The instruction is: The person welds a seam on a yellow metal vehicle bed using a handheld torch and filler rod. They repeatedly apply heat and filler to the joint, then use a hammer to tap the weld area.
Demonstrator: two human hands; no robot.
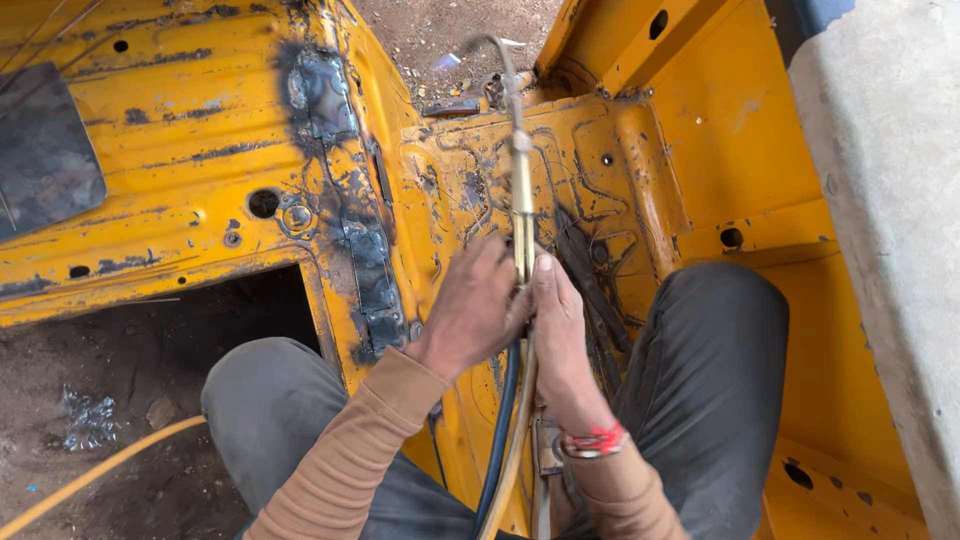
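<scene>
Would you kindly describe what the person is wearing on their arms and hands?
Both hands are bare, without gloves. The left hand comes out of a ribbed, close-fitting orange-tan sleeve that ends at the wrist. The right hand has a matching sleeve, plus a red thread band tied around the wrist.

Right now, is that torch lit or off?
Off, apparently: no flame shows at the torch tip; both hands, left and right, grip its body.

No packages, labels, signs or screens are to be seen in the head view. Nothing with a printed face or a display is shown on the surfaces in view, and nothing wrapped or boxed is found there.
</scene>
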